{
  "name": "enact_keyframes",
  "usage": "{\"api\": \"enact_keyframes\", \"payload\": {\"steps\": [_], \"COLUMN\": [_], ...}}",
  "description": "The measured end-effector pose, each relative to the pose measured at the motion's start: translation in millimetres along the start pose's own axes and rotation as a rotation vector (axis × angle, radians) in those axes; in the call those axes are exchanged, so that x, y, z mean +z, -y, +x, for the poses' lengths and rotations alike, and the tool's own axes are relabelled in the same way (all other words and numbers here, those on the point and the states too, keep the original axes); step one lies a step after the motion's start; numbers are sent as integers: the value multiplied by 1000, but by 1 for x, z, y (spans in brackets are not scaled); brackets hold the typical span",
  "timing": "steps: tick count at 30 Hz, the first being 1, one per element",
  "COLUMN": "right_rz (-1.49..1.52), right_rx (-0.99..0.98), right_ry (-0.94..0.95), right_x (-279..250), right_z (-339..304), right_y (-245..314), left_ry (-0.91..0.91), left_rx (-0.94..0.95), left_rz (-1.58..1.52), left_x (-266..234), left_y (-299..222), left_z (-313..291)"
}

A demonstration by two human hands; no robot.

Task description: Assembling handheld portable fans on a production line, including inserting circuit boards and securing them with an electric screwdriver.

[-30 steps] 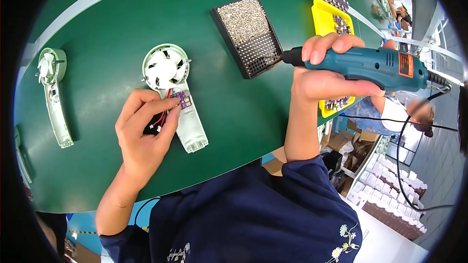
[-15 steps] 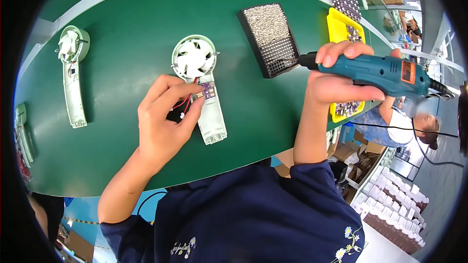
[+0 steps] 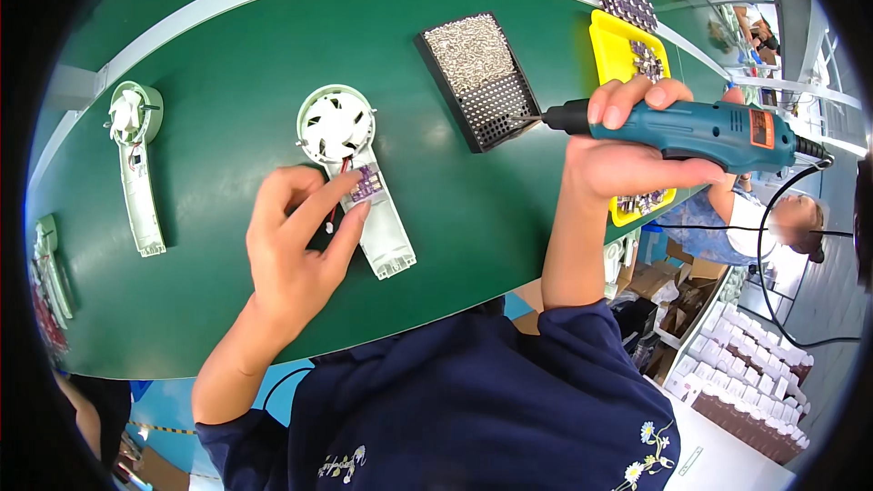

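While the green tabletop [image 3: 227, 55] fills most of my view, the changes over the last half second are small and centre on my left hand [image 3: 289, 241]. Teal electric screwdriver [image 3: 718, 135]: right hand [image 3: 623, 164] wrapped round its body, that grip closed on it, as before. Handheld fan housing [image 3: 386, 235], pale green, lies open side up, impeller [image 3: 335, 127] at the far end. Black screw tray [image 3: 493, 130] beyond it to the right; driver bit [image 3: 530, 117] points over the holed end, unchanged. Left grip: index finger and thumb now parted wider, both at the left edge of the purple circuit board [image 3: 367, 185]; cannot tell whether they hold it or only steady it. Board lies on the upper handle and seems squarer to it than half a second ago. I judge it close to seated, with the bit well apart from it. Red wires [image 3: 333, 215] hang past the handle's left edge, beside a white plug [image 3: 329, 229].
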State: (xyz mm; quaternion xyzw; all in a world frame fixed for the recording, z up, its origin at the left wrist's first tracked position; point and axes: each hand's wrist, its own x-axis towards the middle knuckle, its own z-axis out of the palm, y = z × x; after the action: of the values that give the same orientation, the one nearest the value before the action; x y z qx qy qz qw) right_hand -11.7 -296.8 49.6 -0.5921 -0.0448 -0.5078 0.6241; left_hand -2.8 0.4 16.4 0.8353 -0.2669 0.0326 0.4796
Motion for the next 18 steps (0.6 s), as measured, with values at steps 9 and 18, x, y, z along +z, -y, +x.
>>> {"api": "enact_keyframes", "payload": {"steps": [9, 18], "right_rz": [147, 4], "right_rx": [-31, 19], "right_ry": [-13, -11], "right_x": [10, 18], "right_z": [14, 2], "right_y": [27, -1], "left_ry": [172, 341], "left_rx": [372, 388], "left_rz": [197, 149], "left_x": [21, 68], "left_y": [-55, -36], "left_z": [77, 93]}}
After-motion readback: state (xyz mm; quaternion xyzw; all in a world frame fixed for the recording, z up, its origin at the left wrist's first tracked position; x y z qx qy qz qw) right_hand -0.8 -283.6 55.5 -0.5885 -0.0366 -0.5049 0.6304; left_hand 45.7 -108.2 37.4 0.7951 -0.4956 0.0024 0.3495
